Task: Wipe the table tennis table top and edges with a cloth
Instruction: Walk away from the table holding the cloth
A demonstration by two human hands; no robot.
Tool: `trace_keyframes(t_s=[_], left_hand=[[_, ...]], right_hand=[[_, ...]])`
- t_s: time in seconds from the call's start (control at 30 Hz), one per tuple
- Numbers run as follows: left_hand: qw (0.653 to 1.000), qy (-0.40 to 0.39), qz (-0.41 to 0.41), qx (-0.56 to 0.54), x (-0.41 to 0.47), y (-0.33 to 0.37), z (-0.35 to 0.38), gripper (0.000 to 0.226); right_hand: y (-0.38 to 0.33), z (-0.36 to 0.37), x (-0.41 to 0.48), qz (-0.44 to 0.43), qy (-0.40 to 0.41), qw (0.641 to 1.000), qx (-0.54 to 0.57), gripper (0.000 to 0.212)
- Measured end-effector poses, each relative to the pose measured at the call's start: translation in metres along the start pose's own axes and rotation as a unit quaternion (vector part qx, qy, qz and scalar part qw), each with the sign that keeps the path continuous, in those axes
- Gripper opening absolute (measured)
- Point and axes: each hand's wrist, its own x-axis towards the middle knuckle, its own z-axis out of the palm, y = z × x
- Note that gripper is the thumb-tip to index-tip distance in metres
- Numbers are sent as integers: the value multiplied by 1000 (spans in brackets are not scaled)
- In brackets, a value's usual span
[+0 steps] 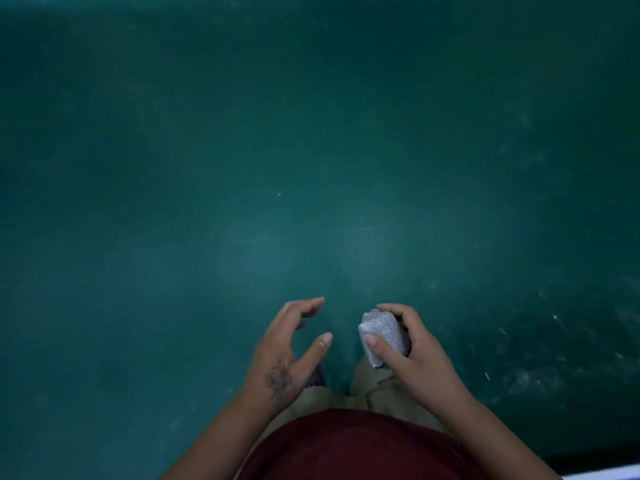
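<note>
My right hand point(412, 351) grips a bunched-up pale grey cloth point(382, 337), thumb across its front and fingers curled round its back. My left hand point(294, 344) hovers just left of it, fingers loosely curved and apart, holding nothing; a small gap separates it from the cloth. Both hands are in front of my waist. Behind them a dark green surface point(311, 150) fills the view, and my trousers and a shoe show against it. I cannot tell whether this surface is the table top.
White scuffs and dusty smears point(533, 379) mark the green surface at the lower right. A pale strip point(602, 474) with a dark band above it crosses the bottom right corner. My khaki trousers point(374, 382) and maroon shirt point(346, 448) fill the bottom centre.
</note>
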Motion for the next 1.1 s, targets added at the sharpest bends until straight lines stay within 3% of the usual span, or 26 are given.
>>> trace_keyframes(t_s=[0.17,0.53,0.87,1.1], left_hand=[[1000,7,2,0,90,1,-19,45],[995,90,-32,23,301,24,-54,41],[992,118,-34,26,468,32,-97,41],[992,120,-36,-14,613,5,-148,41]], right_hand=[[-31,-18,84,1,12,1000,13,48],[-103,-66,319,-6,-45,998,38,53],[-187,-101,483,-26,-104,994,12,59],[-254,-94,623,-30,-80,996,10,51]])
